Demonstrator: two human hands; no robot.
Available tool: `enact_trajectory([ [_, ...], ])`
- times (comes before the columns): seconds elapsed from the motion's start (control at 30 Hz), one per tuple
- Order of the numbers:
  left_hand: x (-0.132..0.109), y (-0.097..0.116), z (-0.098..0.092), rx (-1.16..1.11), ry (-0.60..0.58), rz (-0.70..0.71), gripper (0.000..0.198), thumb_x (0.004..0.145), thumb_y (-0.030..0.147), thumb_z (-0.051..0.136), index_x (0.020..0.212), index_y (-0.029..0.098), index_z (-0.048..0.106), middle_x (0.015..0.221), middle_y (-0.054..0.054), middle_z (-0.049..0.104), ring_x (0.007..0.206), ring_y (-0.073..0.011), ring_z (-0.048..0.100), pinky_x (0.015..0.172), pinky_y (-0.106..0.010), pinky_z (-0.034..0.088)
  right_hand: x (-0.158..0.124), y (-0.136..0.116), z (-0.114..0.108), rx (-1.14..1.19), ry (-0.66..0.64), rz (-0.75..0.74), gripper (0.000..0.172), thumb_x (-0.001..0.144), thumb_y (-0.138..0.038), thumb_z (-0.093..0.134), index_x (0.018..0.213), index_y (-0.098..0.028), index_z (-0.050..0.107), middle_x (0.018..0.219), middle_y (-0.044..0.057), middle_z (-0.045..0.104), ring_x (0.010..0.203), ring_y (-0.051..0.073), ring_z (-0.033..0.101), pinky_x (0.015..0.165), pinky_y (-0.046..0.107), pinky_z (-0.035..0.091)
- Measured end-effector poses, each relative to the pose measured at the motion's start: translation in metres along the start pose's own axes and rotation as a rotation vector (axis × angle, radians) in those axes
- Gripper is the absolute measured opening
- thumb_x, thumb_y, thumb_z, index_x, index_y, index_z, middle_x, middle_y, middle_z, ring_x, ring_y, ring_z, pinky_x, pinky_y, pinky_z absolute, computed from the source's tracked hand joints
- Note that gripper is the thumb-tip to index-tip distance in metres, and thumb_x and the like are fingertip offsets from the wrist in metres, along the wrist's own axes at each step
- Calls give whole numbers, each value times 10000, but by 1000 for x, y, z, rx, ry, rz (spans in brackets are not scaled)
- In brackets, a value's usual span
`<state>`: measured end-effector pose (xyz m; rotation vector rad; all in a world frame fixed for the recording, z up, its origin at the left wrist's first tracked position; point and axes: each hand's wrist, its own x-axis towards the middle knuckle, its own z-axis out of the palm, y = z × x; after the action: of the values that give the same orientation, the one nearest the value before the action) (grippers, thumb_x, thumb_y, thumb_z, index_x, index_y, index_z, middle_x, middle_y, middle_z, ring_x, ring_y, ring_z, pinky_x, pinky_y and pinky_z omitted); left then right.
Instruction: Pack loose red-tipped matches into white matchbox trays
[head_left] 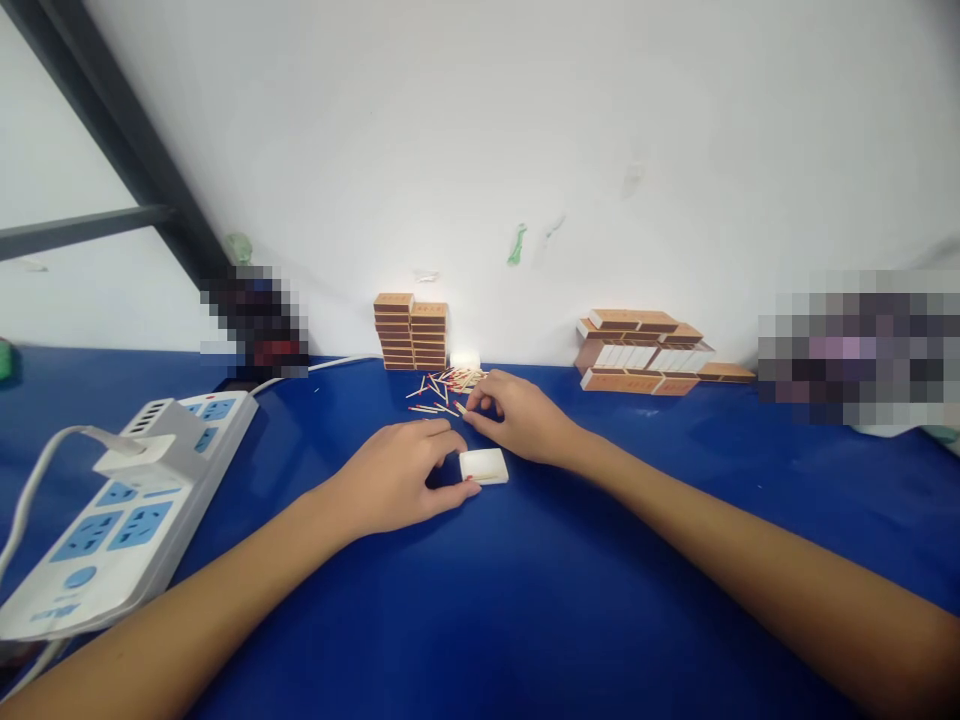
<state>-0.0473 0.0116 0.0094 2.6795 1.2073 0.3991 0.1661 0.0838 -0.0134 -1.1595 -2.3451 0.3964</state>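
Observation:
On the blue tabletop sits a small white matchbox tray (484, 464), with a match in it near my left thumb. My left hand (401, 475) steadies the tray from its left side, thumb at the near edge and fingers at the far corner. Beyond it, my right hand (521, 415) reaches in from the right, its thumb and fingertips pinched on a match at the edge of the loose pile. That pile of red-tipped matches (442, 383) lies scattered at the back, partly hidden by my right hand.
Two stacks of closed matchboxes (411, 335) stand against the white wall. To the right are more piled matchboxes (637, 380), with several white trays among them. A white power strip (161, 525) with a plugged-in adapter and cable lies at left. Blurred patches cover both sides.

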Motion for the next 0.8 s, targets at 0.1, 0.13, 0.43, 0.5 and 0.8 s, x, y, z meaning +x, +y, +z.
enact_trajectory([
  [0.1,1,-1,0,-8,2,8,250,943,452,678,985,206,692,846,-9,654,733,-176,606,622,-304,416,-1,-6,-6,-64,-74,70,65,912,-190,674,849,-175,685,897,47,661,787,160,575,712,285,402],
  [0.13,1,-2,-1,-8,2,8,252,945,454,676,994,207,691,844,-7,653,733,-175,606,626,-304,418,-2,-8,-9,-89,-102,92,72,925,-197,663,859,-175,686,910,53,665,803,168,585,721,288,407],
  [0.43,2,-9,-7,42,-6,-38,271,953,469,660,970,200,683,828,-16,644,722,-177,592,619,-293,388,-8,-10,-30,-216,-260,138,136,1011,-236,583,935,-167,671,1025,106,668,847,205,622,725,309,425],
  [0.5,2,-9,-8,40,-9,-46,272,953,466,660,996,199,690,832,-17,645,720,-177,589,616,-291,383,-9,-10,-32,-208,-256,118,120,1005,-263,603,953,-168,655,1030,102,666,838,200,611,721,309,424],
  [0.8,2,-11,-8,41,-7,-46,260,947,456,671,995,203,697,823,-10,645,712,-174,589,603,-291,364,-9,-9,-38,-196,-298,199,96,963,-265,668,930,-175,672,1026,95,694,848,206,615,715,309,425],
])
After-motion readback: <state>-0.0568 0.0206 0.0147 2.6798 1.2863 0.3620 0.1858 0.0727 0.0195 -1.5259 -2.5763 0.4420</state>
